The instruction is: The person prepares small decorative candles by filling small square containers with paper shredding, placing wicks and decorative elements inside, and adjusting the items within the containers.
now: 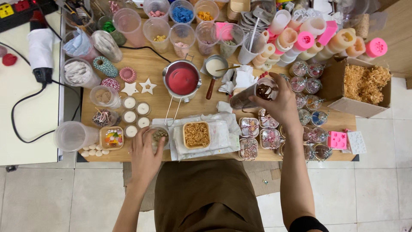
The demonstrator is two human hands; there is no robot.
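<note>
Fingers of the right hand (281, 103) wrap around a clear plastic cup (253, 95) and hold it up over the wooden table (150, 71). The cup lies tipped on its side. Its long way runs left and a bit down from the hand, with the open mouth by the fingers and the bottom pointing toward the red pot (182, 80). Something dark sits inside the cup near the mouth.

Fingers of the left hand (145, 155) curl around a small clear cup (159, 134) that stands on the table. That cup is below and a little left of the red pot, at the near edge. It has small brownish bits in it. I cannot tell how hard the fingers squeeze.

Just right of the small cup, below the red pot, sits a little tray of golden shreds (196, 134) on white paper. The left hand is much nearer to this tray than the right hand is. The tipped cup is right of the red pot, well apart from the small cup.
</note>
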